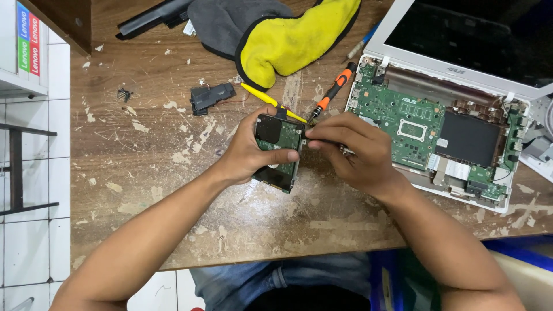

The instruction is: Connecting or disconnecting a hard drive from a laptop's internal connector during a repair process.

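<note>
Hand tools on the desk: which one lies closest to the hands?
The yellow-handled tool: its tip runs right up to the hard drive held in both hands. The orange-and-black screwdriver lies just beyond it.

Left hand cupped, thumb across; right hand beside it, fingers pinched together

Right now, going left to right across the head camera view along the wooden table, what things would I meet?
Small black part → left hand holding the hard drive → right hand → opened laptop's green circuit board.
</note>
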